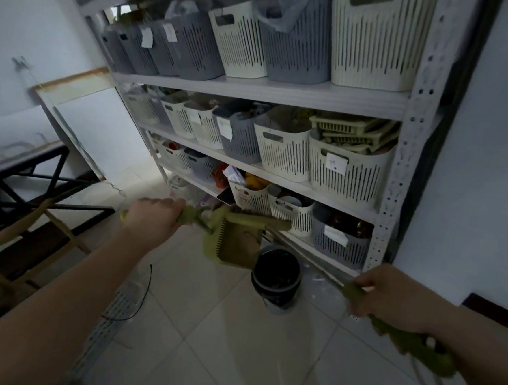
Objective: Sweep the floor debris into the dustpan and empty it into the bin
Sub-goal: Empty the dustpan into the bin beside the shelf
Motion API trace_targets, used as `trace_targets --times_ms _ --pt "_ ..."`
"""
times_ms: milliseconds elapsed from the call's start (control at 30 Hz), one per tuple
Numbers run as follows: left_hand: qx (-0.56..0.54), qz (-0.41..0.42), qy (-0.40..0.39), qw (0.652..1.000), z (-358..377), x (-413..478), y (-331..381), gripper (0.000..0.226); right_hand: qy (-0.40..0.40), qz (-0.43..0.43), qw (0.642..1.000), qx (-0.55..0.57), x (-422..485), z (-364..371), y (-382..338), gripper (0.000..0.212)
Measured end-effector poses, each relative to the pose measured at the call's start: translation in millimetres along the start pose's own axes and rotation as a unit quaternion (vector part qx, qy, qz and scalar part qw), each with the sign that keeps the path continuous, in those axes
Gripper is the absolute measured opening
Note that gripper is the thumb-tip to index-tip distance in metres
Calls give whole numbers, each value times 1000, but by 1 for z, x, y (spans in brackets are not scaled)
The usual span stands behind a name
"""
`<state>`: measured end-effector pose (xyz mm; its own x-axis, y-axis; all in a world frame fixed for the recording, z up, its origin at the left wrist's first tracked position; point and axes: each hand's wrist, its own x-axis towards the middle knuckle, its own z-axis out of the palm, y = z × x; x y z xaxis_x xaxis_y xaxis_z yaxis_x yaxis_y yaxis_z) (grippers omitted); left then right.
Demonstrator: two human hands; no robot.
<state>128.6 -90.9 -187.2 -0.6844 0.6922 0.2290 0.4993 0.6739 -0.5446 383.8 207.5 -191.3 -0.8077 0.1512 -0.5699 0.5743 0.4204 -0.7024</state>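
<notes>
Both forearms entered from the bottom edge, cut off there; the whole frame was dim and slightly blurred. Nearest, at the lower right, the right hand [386, 300] was clamped round the green grip of the broom [414, 346], its fingertips hidden under the grip; the thin shaft ran up and away to the green broom head, where the dark bristles were hard to make out. The left hand [155, 217] was curled tight round the handle of the dustpan [232, 245], seen from the back so the fingers could not be seen.

The dustpan was olive green with a row of comb teeth along one side wall; it hung in the air, tilted, its mouth just above the near rim of the bin [276, 275], with the broom head touching its far edge; whether anything lay inside it could not be told. The bin was a round black pail standing on the pale tiled floor [211, 330], close to the foot of the shelving unit [269, 90]; its inside was too dark to read.

A black cable [140, 299] curled on the tiles to the left. Beyond, the shelves carried cream and grey slotted baskets; one cream basket bore a white label [336, 162] with handwriting too small to read; other paper tags were equally illegible.
</notes>
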Motion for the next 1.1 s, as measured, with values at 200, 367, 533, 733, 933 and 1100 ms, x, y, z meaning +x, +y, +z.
trace_targets --times_ms 200,367,533,733,933,1100 --pt "34 -17 -64 997 -18 37 22 26 -12 74 989 124 -14 -17 23 14" --pt "50 42 -67 996 -23 55 35 23 -8 113 984 140 -20 -18 49 24" --pt "83 61 -54 993 -30 63 41 22 -9 130 976 174 -18 -16 61 15" --pt "100 89 -62 989 -40 71 49 22 -15 121 977 177 -14 -15 67 18" --pt "125 115 -64 983 -46 75 51 28 -18 100 978 184 -15 -18 66 13" --pt "88 76 -58 992 -45 72 49 26 -16 97 979 177 -18 -18 67 19"
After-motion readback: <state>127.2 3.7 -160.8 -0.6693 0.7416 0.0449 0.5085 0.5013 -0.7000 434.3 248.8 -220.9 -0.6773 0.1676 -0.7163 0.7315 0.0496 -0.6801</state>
